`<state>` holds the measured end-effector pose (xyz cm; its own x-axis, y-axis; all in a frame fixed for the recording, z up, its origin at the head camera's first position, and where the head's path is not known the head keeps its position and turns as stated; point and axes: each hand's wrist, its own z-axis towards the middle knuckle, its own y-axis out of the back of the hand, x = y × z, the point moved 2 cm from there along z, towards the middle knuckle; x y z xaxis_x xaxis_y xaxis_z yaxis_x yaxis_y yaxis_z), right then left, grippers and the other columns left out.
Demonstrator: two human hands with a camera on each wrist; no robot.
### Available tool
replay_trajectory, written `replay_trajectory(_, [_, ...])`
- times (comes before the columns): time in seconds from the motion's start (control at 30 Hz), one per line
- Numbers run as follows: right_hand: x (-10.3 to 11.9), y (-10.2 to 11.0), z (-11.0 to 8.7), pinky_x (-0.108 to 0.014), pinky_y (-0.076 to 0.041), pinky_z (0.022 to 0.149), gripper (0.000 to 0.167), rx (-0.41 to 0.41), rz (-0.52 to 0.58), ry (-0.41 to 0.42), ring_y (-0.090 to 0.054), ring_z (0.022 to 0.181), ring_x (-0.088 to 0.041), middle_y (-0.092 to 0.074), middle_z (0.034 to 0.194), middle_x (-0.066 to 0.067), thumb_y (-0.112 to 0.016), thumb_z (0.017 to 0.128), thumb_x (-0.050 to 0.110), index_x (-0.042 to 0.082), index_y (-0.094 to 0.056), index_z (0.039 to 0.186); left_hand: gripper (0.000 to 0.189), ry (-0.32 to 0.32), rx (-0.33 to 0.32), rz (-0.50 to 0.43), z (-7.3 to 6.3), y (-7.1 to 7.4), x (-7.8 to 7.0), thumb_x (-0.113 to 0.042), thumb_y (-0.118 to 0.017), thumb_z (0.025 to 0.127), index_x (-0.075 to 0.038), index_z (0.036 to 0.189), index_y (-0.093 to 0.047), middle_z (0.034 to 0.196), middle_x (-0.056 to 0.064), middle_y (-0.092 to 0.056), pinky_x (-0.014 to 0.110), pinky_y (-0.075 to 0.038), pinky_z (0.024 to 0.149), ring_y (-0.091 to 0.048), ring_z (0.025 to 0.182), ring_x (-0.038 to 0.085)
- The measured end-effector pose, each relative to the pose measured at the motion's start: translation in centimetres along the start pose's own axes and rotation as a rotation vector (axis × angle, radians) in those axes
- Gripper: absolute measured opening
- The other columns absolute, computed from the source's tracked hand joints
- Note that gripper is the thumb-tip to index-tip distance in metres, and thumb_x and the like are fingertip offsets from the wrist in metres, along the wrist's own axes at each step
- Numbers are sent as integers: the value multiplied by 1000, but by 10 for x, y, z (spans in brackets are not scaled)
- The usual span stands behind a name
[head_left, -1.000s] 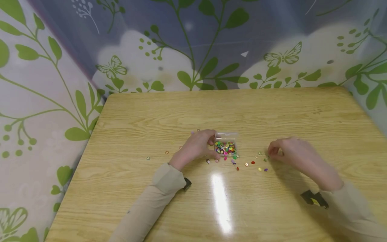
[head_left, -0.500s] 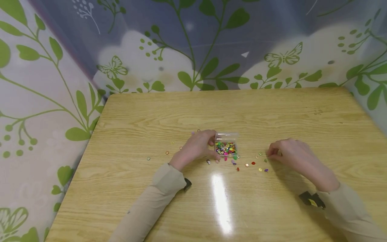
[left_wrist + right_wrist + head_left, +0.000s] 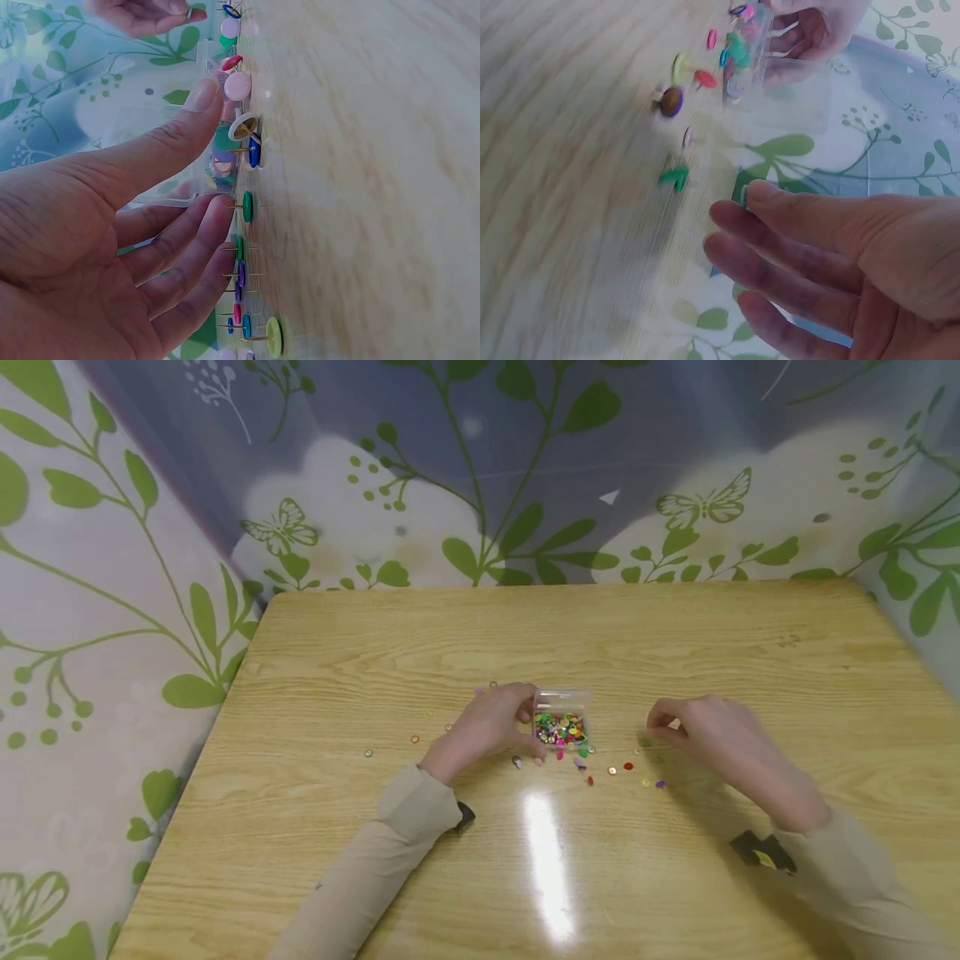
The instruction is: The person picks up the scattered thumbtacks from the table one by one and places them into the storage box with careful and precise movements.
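Note:
A small clear plastic box (image 3: 562,698) stands on the table with its hinged lid raised, filled with colourful thumbtacks (image 3: 559,729). My left hand (image 3: 487,722) holds the box at its left end, thumb at the front and fingers behind. Right of the box, my right hand (image 3: 723,739) hovers just above the table. Between its thumb and index finger it pinches a green thumbtack (image 3: 744,196), mostly hidden by the fingertips. Loose thumbtacks lie below and right of the box, among them a red thumbtack (image 3: 628,767) and a purple thumbtack (image 3: 661,785).
More loose thumbtacks lie left of my left hand, such as an orange one (image 3: 415,739) and a green one (image 3: 368,752). Some point their pins sideways or up, like the lime thumbtack (image 3: 274,337). Patterned cloth (image 3: 450,485) walls the wooden table (image 3: 375,860) at the back and sides.
My right hand has lifted a little off the table and shifted left toward the box, a thumbtack at its fingertips. The left hand and the box stay in place.

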<state>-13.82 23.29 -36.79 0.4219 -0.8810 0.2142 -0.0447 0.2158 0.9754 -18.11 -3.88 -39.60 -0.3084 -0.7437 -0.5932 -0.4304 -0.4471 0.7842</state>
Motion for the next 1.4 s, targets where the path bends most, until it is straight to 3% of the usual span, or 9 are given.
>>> replay_trajectory(0.2, [20, -7, 9, -27, -32, 43, 13, -85, -8, 111, -40, 49, -6, -72, 75, 5, -79, 87, 12, 18, -68, 86, 55, 3, 1, -9, 0, 0, 0, -34, -93, 66, -13, 106, -62, 109, 0, -68, 32, -52, 90, -63, 102, 16])
replay_trajectory(0.5, [48, -10, 26, -24, -33, 43, 15, -107, 29, 204, -41, 53, -1, -71, 82, 11, -81, 86, 13, 23, -68, 85, 58, -1, 0, -5, -1, 0, -1, -34, -93, 67, -12, 111, -63, 110, 1, -69, 32, -52, 90, -64, 102, 16])
replay_trajectory(0.7, [62, -16, 37, -21, -29, 41, 16, -117, 46, 253, -35, 49, -1, -70, 80, 10, -83, 84, 15, 21, -68, 83, 60, 0, -4, -13, 0, 1, 0, -34, -93, 66, -14, 115, -64, 110, 0, -69, 37, -48, 95, -64, 103, 16])
replay_trajectory(1.07, [71, -24, 47, -20, -38, 45, 12, -88, 128, 259, -46, 53, 0, -70, 80, 8, -84, 83, 13, 19, -73, 84, 61, -8, -2, -5, 0, 0, 0, -35, -93, 68, -14, 118, -65, 108, 0, -69, 37, -49, 93, -63, 101, 16])
replay_trajectory(1.4, [69, -25, 49, -20, -36, 43, 10, -86, 134, 245, -45, 53, 0, -71, 82, 7, -83, 84, 15, 18, -73, 85, 64, -13, -3, 2, 2, 0, 1, -35, -93, 68, -12, 120, -64, 110, 1, -69, 35, -51, 91, -65, 102, 17])
